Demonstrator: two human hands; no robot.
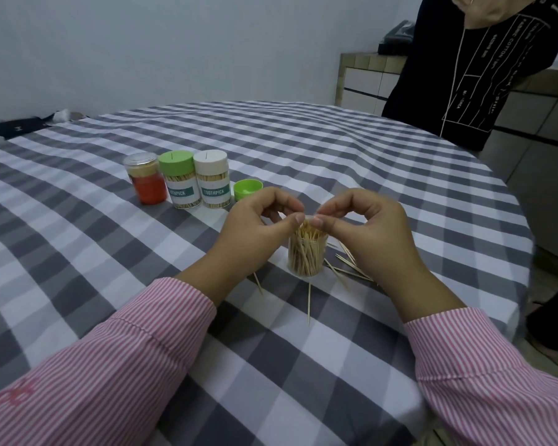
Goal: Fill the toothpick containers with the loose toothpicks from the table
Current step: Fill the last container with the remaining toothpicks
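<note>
Open clear jar [306,252] stood upright on checked tablecloth [303,149], nearly full w/ toothpicks. Both hands curled over its mouth: left hand [255,226] & right hand [364,226] pinched at toothpick tips (exact grip hard to tell). Loose toothpicks [348,263] lay beside jar; green lid [247,189] sat behind, near three closed containers [179,180]

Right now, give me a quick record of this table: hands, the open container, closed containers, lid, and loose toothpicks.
left hand: fingertips at the open container's mouth
right hand: fingertips at the same mouth, pinching toothpick tips
open container: clear, upright, nearly full
closed containers: orange one, green-lidded one, white-lidded one, in a row
loose green lid: upturned, right of the row
loose toothpicks: scattered around the open container
</note>
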